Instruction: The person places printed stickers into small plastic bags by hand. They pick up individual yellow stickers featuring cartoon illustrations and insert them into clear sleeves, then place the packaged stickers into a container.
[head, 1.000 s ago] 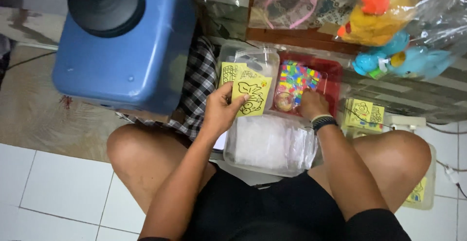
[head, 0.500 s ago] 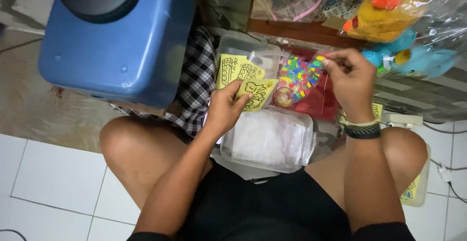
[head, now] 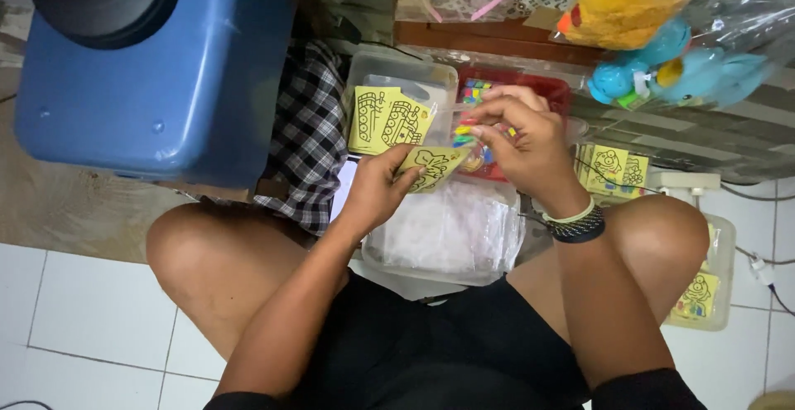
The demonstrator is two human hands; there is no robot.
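- Left hand (head: 377, 190) sat at centre frame, forearm running up from lower left, fingers curled, thumb and fingertips pinched shut.
- Right hand (head: 522, 137) was raised just right of the left, slightly higher, fingers bunched in a fine pinch pointing left.
- The two hands' fingertips were near each other, almost meeting.
- Right wrist bent, with bands round it; forearm came up from lower right.
- Both bare knees spread wide, arms between them.

Tile floor (head: 74, 311): blue bin (head: 157, 87), plaid cloth (head: 310, 128), clear tubs (head: 397, 87), red tray (head: 551, 95), pwr strip (head: 687, 182).
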